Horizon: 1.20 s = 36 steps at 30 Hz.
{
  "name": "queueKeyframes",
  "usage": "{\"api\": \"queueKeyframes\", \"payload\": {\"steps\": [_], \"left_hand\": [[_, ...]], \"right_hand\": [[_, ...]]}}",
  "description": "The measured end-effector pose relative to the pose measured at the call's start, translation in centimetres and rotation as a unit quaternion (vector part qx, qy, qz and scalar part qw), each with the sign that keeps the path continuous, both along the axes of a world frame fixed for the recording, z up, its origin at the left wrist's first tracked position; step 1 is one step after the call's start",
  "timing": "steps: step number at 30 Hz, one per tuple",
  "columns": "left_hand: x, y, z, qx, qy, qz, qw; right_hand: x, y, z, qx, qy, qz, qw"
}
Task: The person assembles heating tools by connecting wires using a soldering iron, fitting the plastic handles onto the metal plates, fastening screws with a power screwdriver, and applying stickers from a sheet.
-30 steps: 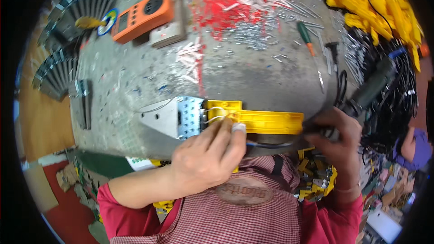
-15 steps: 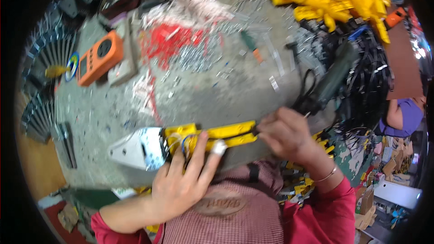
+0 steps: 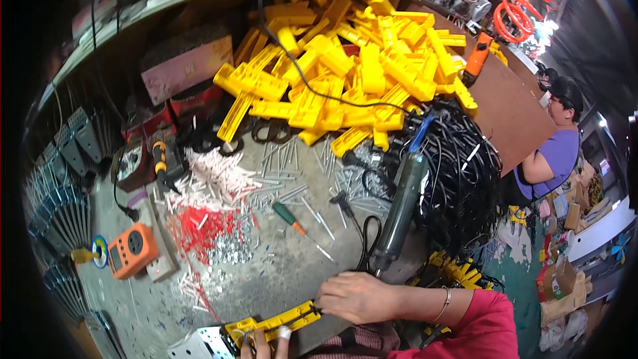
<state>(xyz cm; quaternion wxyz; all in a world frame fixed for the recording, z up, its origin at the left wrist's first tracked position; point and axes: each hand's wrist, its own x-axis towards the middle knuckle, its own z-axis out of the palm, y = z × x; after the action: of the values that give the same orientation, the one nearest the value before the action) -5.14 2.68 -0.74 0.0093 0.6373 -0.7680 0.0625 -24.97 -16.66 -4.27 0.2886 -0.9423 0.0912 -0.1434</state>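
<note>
A narrow yellow plastic handle shell [image 3: 279,322] lies at the near edge of the bench. Its left end joins a silver metal plate [image 3: 199,344], partly cut off by the lower edge of the view. My left hand [image 3: 264,349] shows only a few fingers, stretched out and resting on the shell near thin wires; one fingertip has a white wrap. At the shell's right end my right hand [image 3: 355,298] is closed, its fingertips pressed together by a small dark bit; what they pinch is hidden. Just beyond that hand leans a dark green cylindrical power screwdriver [image 3: 402,209].
Yellow shells [image 3: 325,80] are heaped at the back, with black cables [image 3: 458,179] to their right. A green-handled screwdriver [image 3: 289,216], red sleeves [image 3: 203,226], and white pieces [image 3: 216,173] lie mid-bench. An orange meter [image 3: 133,251] stands left. Another person [image 3: 555,153] sits far right.
The view has tilted up, so the bench's back shows and my hands sit lower in the picture. Both hands stay at the yellow shell, the right at its end.
</note>
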Motion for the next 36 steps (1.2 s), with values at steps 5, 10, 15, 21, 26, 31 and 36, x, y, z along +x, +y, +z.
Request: {"api": "queueKeyframes", "payload": {"steps": [5,10,15,21,26,31,36], "left_hand": [[-0.3,0.1,-0.4,0.016,-0.004,0.005,1.000],[-0.4,0.3,-0.3,-0.023,0.015,0.028,0.999],[-0.5,-0.1,0.1,-0.028,0.034,0.028,0.999],[0.0,0.4,-0.5,-0.037,0.034,0.011,0.999],[-0.1,0.8,-0.6,-0.040,0.015,0.013,0.999],[0.6,0.5,-2.0,-0.075,-0.005,-0.015,0.997],[0.5,-0.1,-1.9,-0.107,0.029,-0.017,0.994]], "right_hand": [[-0.3,-0.9,2.1,-0.044,0.001,0.010,0.999],[-3.5,-14.9,11.6,-0.508,-0.071,-0.243,0.823],[-9.7,-25.3,13.8,-0.521,0.077,-0.428,0.734],[-8.6,-29.2,14.5,-0.535,0.137,-0.346,0.758],[-3.8,-23.0,18.1,-0.281,-0.343,-0.364,0.819],[0.3,-11.3,12.7,0.385,-0.231,-0.201,0.871],[3.9,1.2,7.4,0.421,-0.194,-0.330,0.822]]}}
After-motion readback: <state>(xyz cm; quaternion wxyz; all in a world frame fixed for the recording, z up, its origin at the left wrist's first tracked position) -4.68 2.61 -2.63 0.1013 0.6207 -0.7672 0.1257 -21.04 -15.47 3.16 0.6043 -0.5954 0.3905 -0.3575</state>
